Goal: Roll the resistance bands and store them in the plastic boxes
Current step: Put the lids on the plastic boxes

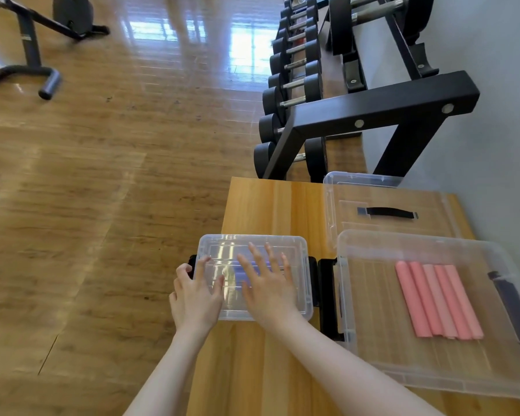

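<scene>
A wooden gym floor [102, 175] runs beside the dumbbell rack [357, 115] and my wooden table [267, 205]. The large open box [373, 355] holds five rolled pink bands [437, 300]; its lid [388, 193] lies behind. My right hand [267, 286] presses flat, fingers spread, on the small lidded box [294, 250]; my left hand [194, 292] rests loosely at its left edge, near a black latch.

Dumbbell rack [385, 112] beside wooden table [267, 205]; exercise bike [30, 40] beyond.

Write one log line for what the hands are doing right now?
left hand: on small box lid, fingers at black latch | right hand: flat on lid | big box: open, pink rolls inside
</scene>
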